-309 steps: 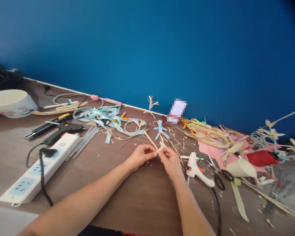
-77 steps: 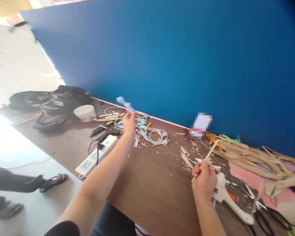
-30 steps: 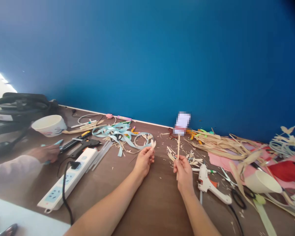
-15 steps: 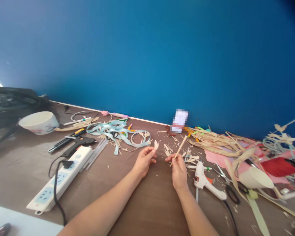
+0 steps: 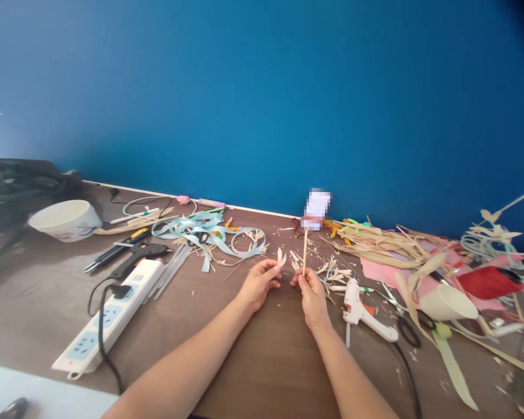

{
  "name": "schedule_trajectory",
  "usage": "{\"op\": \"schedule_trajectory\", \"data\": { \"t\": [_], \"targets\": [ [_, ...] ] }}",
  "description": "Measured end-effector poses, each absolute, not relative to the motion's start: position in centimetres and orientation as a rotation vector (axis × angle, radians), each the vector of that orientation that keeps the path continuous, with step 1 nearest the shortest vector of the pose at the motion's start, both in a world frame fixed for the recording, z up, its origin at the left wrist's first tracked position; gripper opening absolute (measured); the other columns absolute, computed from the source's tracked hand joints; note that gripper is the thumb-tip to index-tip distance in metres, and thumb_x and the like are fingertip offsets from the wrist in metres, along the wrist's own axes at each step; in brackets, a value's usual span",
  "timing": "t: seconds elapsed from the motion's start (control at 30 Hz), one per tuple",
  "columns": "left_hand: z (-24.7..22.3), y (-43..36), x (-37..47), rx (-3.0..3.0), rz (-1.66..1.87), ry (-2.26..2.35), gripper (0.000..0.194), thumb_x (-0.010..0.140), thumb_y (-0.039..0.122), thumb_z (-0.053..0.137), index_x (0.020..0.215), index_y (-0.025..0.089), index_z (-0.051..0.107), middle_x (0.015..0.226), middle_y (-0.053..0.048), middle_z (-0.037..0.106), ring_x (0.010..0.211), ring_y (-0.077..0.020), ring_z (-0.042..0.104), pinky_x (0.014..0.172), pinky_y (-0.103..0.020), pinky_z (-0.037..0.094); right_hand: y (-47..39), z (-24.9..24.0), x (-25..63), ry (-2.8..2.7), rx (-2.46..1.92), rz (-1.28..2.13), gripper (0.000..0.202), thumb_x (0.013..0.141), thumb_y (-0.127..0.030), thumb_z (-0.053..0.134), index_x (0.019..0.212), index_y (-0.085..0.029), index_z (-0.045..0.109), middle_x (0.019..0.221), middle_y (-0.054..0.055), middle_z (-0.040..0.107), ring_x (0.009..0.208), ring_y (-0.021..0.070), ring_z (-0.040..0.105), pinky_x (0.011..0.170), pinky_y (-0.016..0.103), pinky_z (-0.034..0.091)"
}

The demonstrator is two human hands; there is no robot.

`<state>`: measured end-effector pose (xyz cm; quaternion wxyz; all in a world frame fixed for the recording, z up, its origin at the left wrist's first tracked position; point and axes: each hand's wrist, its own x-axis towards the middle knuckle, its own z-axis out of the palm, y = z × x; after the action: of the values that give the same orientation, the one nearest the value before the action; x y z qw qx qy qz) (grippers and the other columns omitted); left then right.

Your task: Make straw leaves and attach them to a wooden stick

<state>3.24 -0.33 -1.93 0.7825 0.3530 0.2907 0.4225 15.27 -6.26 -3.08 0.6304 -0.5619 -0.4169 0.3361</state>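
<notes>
My left hand (image 5: 260, 284) pinches a small pale husk piece (image 5: 281, 257) between thumb and fingertips, its pointed tips facing up. Close by on the right, my right hand (image 5: 311, 291) holds a thin wooden stick (image 5: 305, 253), which stands nearly upright. The two hands are a small gap apart over the brown table (image 5: 262, 361). Curled husk scraps (image 5: 336, 272) lie just beyond my right hand, and a white glue gun (image 5: 367, 314) rests to its right.
A white power strip (image 5: 109, 317), black glue gun (image 5: 140, 256) and white bowl (image 5: 65, 221) lie left. Blue ribbon (image 5: 192, 227) is behind my left hand. Right are husk strips (image 5: 375, 244), scissors (image 5: 408, 329), a cream cup (image 5: 449, 302) and a red roll (image 5: 484, 286).
My right hand has shifted slightly left, nearer my left hand, and the stick has turned from leaning right to almost upright. The left hand still holds the husk piece.
</notes>
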Motion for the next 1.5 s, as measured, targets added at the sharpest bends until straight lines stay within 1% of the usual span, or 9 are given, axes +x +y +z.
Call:
{"op": "schedule_trajectory", "data": {
  "t": [0.13, 0.37, 0.5, 0.63, 0.7, 0.83, 0.97, 1.13, 1.5],
  "targets": [
    [-2.1, -0.3, 3.3, 0.765, 0.907, 0.609, 0.027, 0.056, 0.032, 0.071, 0.070, 0.014, 0.057, 0.071, -0.001, 0.054, 0.055, -0.0056, 0.048, 0.046, -0.017, 0.040, -6.4, -2.9, 15.2, -0.952, -1.315, 0.825, 0.021, 0.080, -0.038, 0.044, 0.082, -0.019, 0.053, 0.058, -0.005, 0.044, 0.044, 0.0081, 0.035, 0.041, 0.020, 0.028],
    [-2.5, -0.7, 3.5, 0.971, 0.993, 0.709, 0.021, 0.061, 0.033, 0.066, 0.070, 0.016, 0.057, 0.062, 0.001, 0.051, 0.054, -0.0070, 0.046, 0.049, -0.018, 0.039, -6.6, -2.8, 15.3, -1.005, -1.343, 0.727, 0.021, 0.078, -0.038, 0.048, 0.083, -0.018, 0.054, 0.055, -0.005, 0.043, 0.046, 0.0075, 0.036, 0.041, 0.018, 0.028],
    [-2.5, -0.8, 3.9, 1.090, 1.072, 0.757, 0.017, 0.063, 0.032, 0.064, 0.069, 0.017, 0.060, 0.071, -0.001, 0.057, 0.064, -0.0104, 0.050, 0.060, -0.022, 0.041, -6.4, -3.0, 15.3, -0.965, -1.367, 0.765, 0.022, 0.077, -0.039, 0.049, 0.081, -0.018, 0.053, 0.055, -0.005, 0.045, 0.041, 0.0068, 0.035, 0.038, 0.018, 0.028],
    [-1.2, 0.6, 5.5, 1.062, 1.083, 0.740, 0.012, 0.060, 0.026, 0.067, 0.063, 0.016, 0.059, 0.100, -0.006, 0.059, 0.091, -0.0162, 0.051, 0.083, -0.028, 0.034, -5.2, -2.4, 15.4, -0.908, -1.399, 0.668, 0.021, 0.077, -0.038, 0.048, 0.080, -0.018, 0.054, 0.071, 0.000, 0.056, 0.059, 0.0111, 0.051, 0.050, 0.021, 0.040],
    [-0.2, 1.8, 6.7, 0.982, 1.053, 0.729, 0.014, 0.058, 0.025, 0.067, 0.060, 0.015, 0.057, 0.103, -0.006, 0.058, 0.093, -0.0172, 0.051, 0.083, -0.029, 0.033, -4.2, -1.6, 15.6, -0.874, -1.395, 0.638, 0.019, 0.074, -0.036, 0.050, 0.077, -0.018, 0.056, 0.080, 0.002, 0.059, 0.073, 0.0138, 0.055, 0.061, 0.024, 0.043],
    [1.5, 3.2, 7.9, 0.883, 1.034, 0.782, 0.018, 0.056, 0.028, 0.067, 0.061, 0.016, 0.055, 0.088, -0.003, 0.060, 0.083, -0.0150, 0.050, 0.078, -0.028, 0.032, -2.8, -0.1, 16.1, -0.713, -1.342, 0.723, 0.017, 0.070, -0.035, 0.053, 0.075, -0.019, 0.057, 0.085, 0.002, 0.062, 0.082, 0.0157, 0.057, 0.068, 0.027, 0.043],
    [0.9, 2.8, 7.4, 0.850, 1.017, 0.793, 0.020, 0.053, 0.027, 0.068, 0.061, 0.015, 0.054, 0.087, -0.002, 0.059, 0.080, -0.0133, 0.049, 0.074, -0.026, 0.031, -2.8, -0.3, 16.3, -0.632, -1.316, 0.803, 0.016, 0.067, -0.032, 0.055, 0.075, -0.019, 0.057, 0.087, 0.002, 0.062, 0.089, 0.0170, 0.056, 0.074, 0.029, 0.041],
    [-0.5, 2.6, 7.2, 0.771, 0.993, 0.835, 0.018, 0.055, 0.026, 0.066, 0.061, 0.016, 0.053, 0.070, 0.001, 0.055, 0.073, -0.0114, 0.047, 0.070, -0.025, 0.030, -2.0, -1.3, 16.7, -0.455, -1.281, 0.832, 0.010, 0.064, -0.027, 0.054, 0.069, -0.019, 0.055, 0.083, 0.000, 0.060, 0.088, 0.0150, 0.056, 0.074, 0.027, 0.040],
    [-0.2, 4.0, 8.4, 0.811, 1.081, 0.807, 0.015, 0.056, 0.024, 0.066, 0.062, 0.015, 0.056, 0.060, 0.002, 0.053, 0.064, -0.0106, 0.046, 0.071, -0.025, 0.032, -1.2, -1.0, 16.8, -0.477, -1.226, 0.798, 0.011, 0.063, -0.031, 0.053, 0.068, -0.021, 0.053, 0.085, -0.001, 0.059, 0.087, 0.0133, 0.056, 0.076, 0.027, 0.041]
  ]
}}
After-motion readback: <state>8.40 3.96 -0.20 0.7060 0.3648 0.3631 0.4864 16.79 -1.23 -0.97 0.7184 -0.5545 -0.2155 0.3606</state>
